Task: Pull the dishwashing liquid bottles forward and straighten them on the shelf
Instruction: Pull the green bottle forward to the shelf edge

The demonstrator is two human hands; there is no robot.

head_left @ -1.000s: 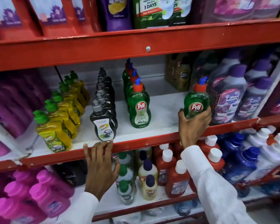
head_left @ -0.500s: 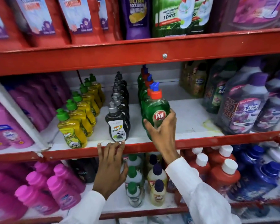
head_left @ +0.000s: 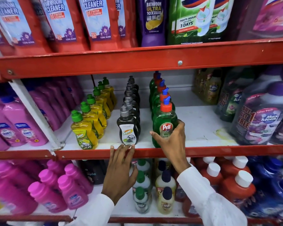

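Observation:
Three rows of dishwashing bottles run front to back on the middle shelf (head_left: 203, 150): yellow bottles with green caps (head_left: 84, 132), black bottles with grey caps (head_left: 128, 129), and green Pril bottles with orange caps. My right hand (head_left: 171, 141) grips the front green Pril bottle (head_left: 164, 121), which stands upright at the shelf's front edge ahead of its row. My left hand (head_left: 121, 170) lies flat with fingers spread, its fingertips resting on the red shelf lip just below the front black bottle.
Large purple-capped cleaner bottles (head_left: 261, 118) crowd the shelf's right side, pink bottles (head_left: 20, 128) the left. White shelf floor shows between the Pril row and the large bottles. Bathroom cleaner packs (head_left: 96, 20) stand above; more bottles (head_left: 165, 193) fill the shelf below.
My right hand carried the green Pril bottle from the shelf's right side leftward and set it at the front of the Pril row. My left hand stayed at the shelf lip.

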